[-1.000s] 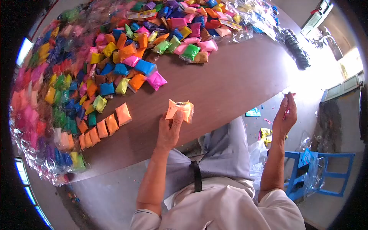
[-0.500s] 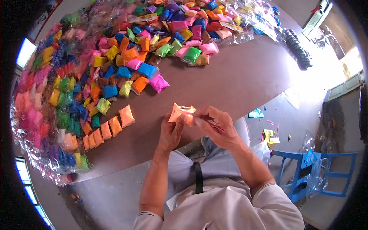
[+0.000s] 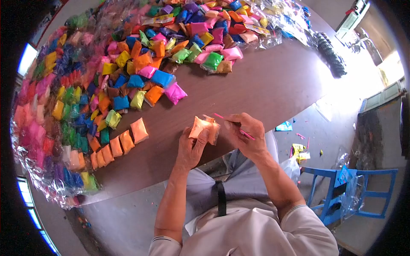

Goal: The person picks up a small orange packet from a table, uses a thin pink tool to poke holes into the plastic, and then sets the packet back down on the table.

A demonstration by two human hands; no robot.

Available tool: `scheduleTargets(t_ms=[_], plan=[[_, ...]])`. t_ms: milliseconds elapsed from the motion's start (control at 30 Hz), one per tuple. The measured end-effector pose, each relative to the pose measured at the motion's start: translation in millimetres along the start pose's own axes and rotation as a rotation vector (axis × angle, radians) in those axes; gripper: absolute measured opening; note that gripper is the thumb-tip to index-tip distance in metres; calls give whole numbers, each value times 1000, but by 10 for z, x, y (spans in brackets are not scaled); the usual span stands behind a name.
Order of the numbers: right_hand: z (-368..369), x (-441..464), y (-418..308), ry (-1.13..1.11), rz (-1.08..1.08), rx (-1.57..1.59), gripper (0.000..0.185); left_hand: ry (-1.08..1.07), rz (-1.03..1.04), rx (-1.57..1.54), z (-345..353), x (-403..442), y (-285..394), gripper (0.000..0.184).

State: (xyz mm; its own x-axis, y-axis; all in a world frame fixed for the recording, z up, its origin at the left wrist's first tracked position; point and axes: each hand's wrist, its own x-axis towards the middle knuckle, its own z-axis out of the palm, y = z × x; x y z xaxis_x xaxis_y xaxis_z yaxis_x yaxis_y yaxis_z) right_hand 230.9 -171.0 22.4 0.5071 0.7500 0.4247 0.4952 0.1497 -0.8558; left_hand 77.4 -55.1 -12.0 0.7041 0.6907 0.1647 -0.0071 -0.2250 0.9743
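Observation:
My left hand [image 3: 190,150] is closed around light orange clay packets [image 3: 201,126] in clear film, its thumb pressed on their front. They look like two packets side by side, though the exact number is hard to tell. To the right, my right hand [image 3: 251,137] grips a thin pink stick [image 3: 246,135] whose end points up and left, just apart from the packets. On the table to the left of my hands, several orange packets [image 3: 127,141] lie in a slanted row.
A big heap of colourful clay packets [image 3: 164,78] covers the far and left parts of the brown table [image 3: 256,85]. A dark coiled object [image 3: 331,55] lies at the table's right end. On the floor at right stand a blue stool [image 3: 326,175] and scattered wrappers [image 3: 299,150].
My right hand has drawn back to the right, so the stick is now apart from the packets. My left hand has turned them slightly, showing more of their front.

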Motion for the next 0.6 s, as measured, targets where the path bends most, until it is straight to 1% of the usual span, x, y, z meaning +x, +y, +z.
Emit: scheduleTargets(t_ms=[33,67,100,167,200,300,333,400,433,467,500,567,600], plan=[[-34,-2,-38,-3,-1,-10,13,9,-35,-40,4,-16,-37,36],[-14,10,-53,17,-145,51,15,18,-66,-79,12,-35,-88,36],[-17,14,-115,-36,-140,47,16,26,-98,-119,20,-38,-82,36],[-23,14,-270,-142,-132,39,18,27,-73,-155,49,-54,-18,36],[39,26,-260,-130,-157,59,22,29,-61,-173,57,-55,15,36],[90,79,-84,73,-117,-91,23,-2,-66,9,9,-36,6,37],[60,111,-102,64,34,-22,22,-17,-30,80,-16,-14,-9,37],[70,172,-60,16,-18,-98,22,-52,30,223,-45,-18,-40,36],[68,190,-33,-4,-43,-138,22,-37,59,218,-33,-25,-34,36],[80,195,21,-107,-31,-181,20,-22,93,211,-16,-14,-17,35],[88,216,29,-174,32,-123,20,-6,127,205,-2,-1,6,35],[144,242,20,-316,161,1,22,-38,37,162,-15,-4,88,34],[147,259,-88,-304,323,265,27,-54,-9,143,-28,-6,112,33]])
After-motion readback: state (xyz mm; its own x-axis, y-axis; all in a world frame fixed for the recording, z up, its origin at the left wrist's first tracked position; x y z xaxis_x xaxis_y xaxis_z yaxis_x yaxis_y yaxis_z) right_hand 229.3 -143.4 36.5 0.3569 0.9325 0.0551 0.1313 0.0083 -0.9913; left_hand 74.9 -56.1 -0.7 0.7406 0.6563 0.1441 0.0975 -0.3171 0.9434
